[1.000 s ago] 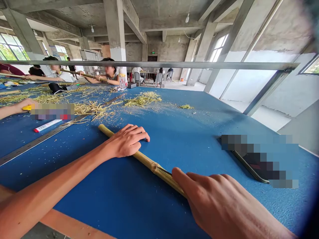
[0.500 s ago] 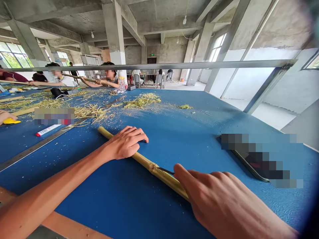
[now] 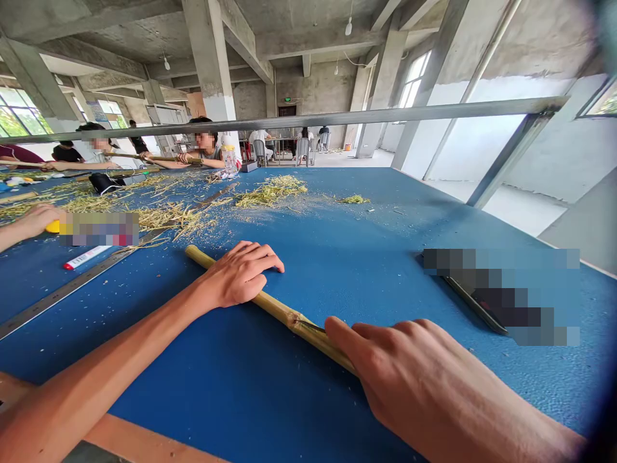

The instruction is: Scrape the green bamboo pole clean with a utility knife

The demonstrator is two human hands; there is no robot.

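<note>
A yellowish bamboo stick lies slantwise on the blue tabletop, its far end pointing up and left. My left hand presses down over the upper part of the stick, fingers curled across it. Closed around a tool at the lower part is my right hand. A thin dark knife blade sticks out past its index finger and touches the stick just below the raised node. The knife's handle is hidden inside the hand, as is the stick's near end.
A long metal ruler and a red-capped marker lie left. Shavings are heaped farther back. A phone-like dark object lies right. Another person's hand is at far left. A metal bar spans behind; people sit beyond.
My right hand has shifted slightly up and left, bringing the blade lower against the stick near the node. My left hand stays on the stick. The other person's hand has come farther into view.
</note>
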